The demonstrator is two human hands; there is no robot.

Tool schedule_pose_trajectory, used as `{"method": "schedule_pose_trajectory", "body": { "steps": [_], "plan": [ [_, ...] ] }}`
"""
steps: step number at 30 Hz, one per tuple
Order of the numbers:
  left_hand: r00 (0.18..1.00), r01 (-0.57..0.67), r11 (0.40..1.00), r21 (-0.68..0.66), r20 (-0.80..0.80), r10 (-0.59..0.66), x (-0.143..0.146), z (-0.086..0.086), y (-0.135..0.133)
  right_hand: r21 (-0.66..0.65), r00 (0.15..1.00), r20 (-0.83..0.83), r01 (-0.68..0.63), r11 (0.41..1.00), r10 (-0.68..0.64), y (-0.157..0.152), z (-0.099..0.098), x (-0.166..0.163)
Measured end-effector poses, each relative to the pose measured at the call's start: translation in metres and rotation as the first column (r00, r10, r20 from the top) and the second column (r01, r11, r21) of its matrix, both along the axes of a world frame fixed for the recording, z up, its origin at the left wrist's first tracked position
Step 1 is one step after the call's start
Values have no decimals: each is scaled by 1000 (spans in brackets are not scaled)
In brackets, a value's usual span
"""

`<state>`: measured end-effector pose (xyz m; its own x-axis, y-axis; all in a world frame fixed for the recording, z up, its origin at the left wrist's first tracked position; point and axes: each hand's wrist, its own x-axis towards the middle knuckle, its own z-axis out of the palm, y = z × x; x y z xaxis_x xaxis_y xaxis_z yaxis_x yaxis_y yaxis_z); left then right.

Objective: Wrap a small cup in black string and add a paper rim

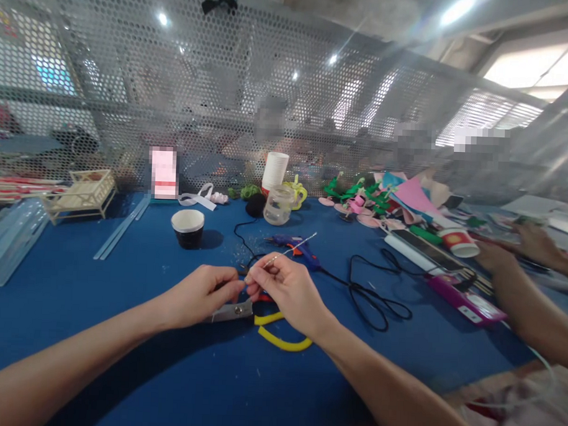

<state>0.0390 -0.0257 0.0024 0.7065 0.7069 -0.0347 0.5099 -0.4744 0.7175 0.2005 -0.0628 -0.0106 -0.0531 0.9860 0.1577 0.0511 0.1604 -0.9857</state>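
Note:
Pinched fingers of my right hand (288, 291) hold a thin twisted silvery wire (302, 243), its free end pointing up and right. My left hand (211, 294) is closed too, its fingertips meeting the right ones, with a short dark strand of black yarn showing between them. More black yarn (237, 230) runs from a black ball (255, 206) down to behind my hands. Below the hands lie scissors with yellow handles (284, 345), partly covered by my right hand. A blue glue gun (305, 256) rests just beyond the hands.
A black-wrapped cup (188, 229) stands left, a clear jar (278, 205) and stacked paper cups (275, 170) at the back. Pale strips (120, 229) and a small rack (82, 195) are farther left. Right are a looped cable (378, 309), a purple power strip (467, 301) and another person's arm (518, 296).

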Motion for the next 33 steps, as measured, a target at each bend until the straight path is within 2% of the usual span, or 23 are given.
{"method": "schedule_pose_trajectory", "body": {
  "steps": [4, 7, 11, 15, 18, 24, 27, 30, 33],
  "plan": [
    [996, 72, 989, -131, 53, -65, 0, -2, 2, -10, 998, -1, -69, 998, 69, -1, 2, 2],
    [993, 81, 976, -201, 105, -61, 1, -5, 2, -41, 992, -8, -130, 991, 130, -1, 1, 2],
    [995, 57, 983, -177, 94, -41, 2, -7, 1, -38, 992, 0, -129, 991, 129, 1, 2, 4],
    [997, 36, 989, -147, 66, -27, 3, -6, 0, 1, 1000, 1, 6, 1000, -6, 5, 7, 9],
    [999, 26, 988, -151, 43, -20, 3, -6, -1, 13, 999, -3, 40, 999, -40, 7, 8, 11],
    [999, 40, 978, -205, 24, -36, 2, -7, 1, -1, 999, -27, 18, 1000, -18, 7, 7, 11],
    [995, 72, 974, -213, 77, -56, 2, -6, 2, -22, 999, -37, -2, 1000, 1, 6, 5, 9],
    [981, 53, 968, -247, 194, -4, 5, -5, 1, -38, 997, -48, -62, 997, 60, 6, 1, 6],
    [972, -6, 968, -250, 227, 65, 7, -5, 1, -58, 995, -45, -97, 994, 94, 6, 0, 5]
  ]
}}
